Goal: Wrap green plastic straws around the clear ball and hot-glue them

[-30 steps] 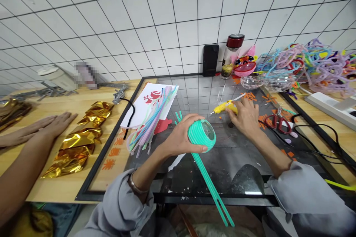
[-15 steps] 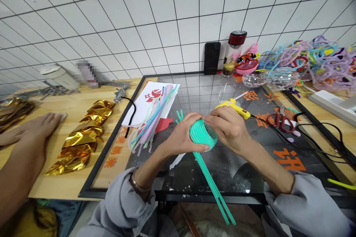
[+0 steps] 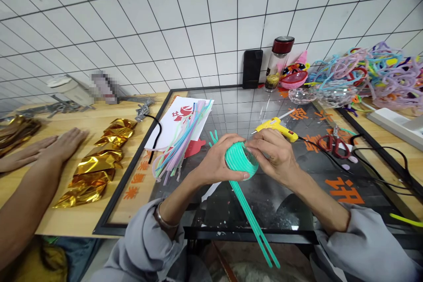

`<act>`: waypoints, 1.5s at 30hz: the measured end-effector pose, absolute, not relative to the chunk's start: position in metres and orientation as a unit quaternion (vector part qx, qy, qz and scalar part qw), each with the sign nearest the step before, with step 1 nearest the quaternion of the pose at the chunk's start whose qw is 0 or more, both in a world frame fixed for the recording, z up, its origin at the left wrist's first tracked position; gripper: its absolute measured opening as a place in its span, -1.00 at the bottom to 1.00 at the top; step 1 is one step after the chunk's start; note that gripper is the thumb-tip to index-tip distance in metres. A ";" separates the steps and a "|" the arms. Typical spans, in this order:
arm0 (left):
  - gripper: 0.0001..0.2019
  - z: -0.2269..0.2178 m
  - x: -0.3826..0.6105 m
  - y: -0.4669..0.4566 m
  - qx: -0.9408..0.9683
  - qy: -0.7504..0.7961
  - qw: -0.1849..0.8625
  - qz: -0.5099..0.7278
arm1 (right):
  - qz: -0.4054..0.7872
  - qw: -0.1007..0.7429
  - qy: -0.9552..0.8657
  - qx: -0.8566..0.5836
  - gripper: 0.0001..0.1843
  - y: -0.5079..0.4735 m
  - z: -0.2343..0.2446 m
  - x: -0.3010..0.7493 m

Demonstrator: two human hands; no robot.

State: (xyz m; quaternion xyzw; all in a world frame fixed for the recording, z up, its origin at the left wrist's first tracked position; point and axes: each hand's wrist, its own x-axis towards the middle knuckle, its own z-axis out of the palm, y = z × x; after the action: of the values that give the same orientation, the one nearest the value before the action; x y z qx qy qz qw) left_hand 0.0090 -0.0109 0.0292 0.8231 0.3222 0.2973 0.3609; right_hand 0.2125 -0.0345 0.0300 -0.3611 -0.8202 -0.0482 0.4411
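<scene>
My left hand [image 3: 216,161] is wrapped round a small rounded cup [image 3: 235,162] wound with turquoise-green pipe cleaners; its opening, which looks clear inside, faces right. At the rim of this opening my right hand [image 3: 272,152] has thumb and fingers pinched together, and what lies between them is hidden. Several straight green pipe cleaners [image 3: 253,220] pass under the cup, running from behind my left hand down over the table's front edge. Just behind my right hand lies a yellow glue gun [image 3: 276,128].
Pastel pipe cleaners [image 3: 185,141] lie on white paper [image 3: 165,119]. Scissors [image 3: 333,145] and black cable are at right. A phone [image 3: 252,69] and bottle [image 3: 277,64] stand by the wall. At left, another person's hands [image 3: 62,145] rest beside gold foil [image 3: 95,163].
My right hand has shifted slightly at the cup's rim, uncovering the glue gun's tip. The other person's near hand has slid right toward the gold foil. The cup stays in place.
</scene>
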 end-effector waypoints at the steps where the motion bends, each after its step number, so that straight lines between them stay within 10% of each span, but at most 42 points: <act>1: -0.23 0.029 0.009 -0.011 0.823 0.322 0.361 0.298 | -0.042 0.442 -0.820 -0.360 -0.87 -0.035 0.029 0.213; 45: -0.26 0.023 0.010 -0.016 0.812 0.307 0.373 0.326 | 0.029 0.443 -0.820 -0.362 -0.83 -0.043 0.033 0.211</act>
State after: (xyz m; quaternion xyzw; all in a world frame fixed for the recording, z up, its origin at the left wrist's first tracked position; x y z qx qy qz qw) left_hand 0.0103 -0.0157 0.0231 0.8124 0.3070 0.3261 0.3734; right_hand 0.2110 -0.0426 0.0326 -0.3622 -0.8197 0.0294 0.4428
